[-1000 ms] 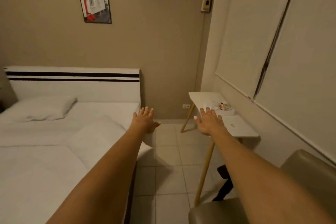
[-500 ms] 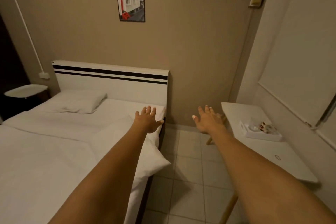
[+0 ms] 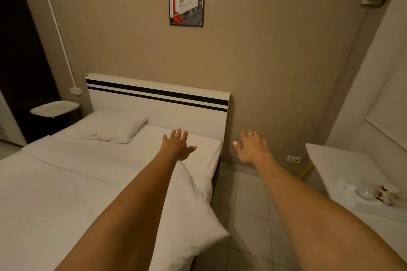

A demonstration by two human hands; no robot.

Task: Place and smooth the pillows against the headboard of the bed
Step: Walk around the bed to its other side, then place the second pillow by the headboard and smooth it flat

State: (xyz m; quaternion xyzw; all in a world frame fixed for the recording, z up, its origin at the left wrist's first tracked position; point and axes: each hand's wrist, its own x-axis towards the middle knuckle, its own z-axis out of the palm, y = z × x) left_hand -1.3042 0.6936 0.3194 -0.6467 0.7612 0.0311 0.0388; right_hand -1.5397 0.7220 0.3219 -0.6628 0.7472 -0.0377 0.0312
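Both hands empty, fingers spread: left hand (image 3: 178, 146), right hand (image 3: 252, 147). Near pillow (image 3: 198, 211) looks soft, floppy, light; grab both short ends, carry far to headboard (image 3: 157, 103).

1. We note the pillow (image 3: 114, 131) and bed sheet (image 3: 55, 193): white matt cloth, softly creased.
2. The headboard (image 3: 158, 103) looks like smooth white laminate with two black stripes.
3. The floor (image 3: 248, 211) shows pale tiles, faintly glossy.
4. The wall (image 3: 275, 72) is matt beige paint.
5. The side table (image 3: 330, 160) top reads smooth, white.
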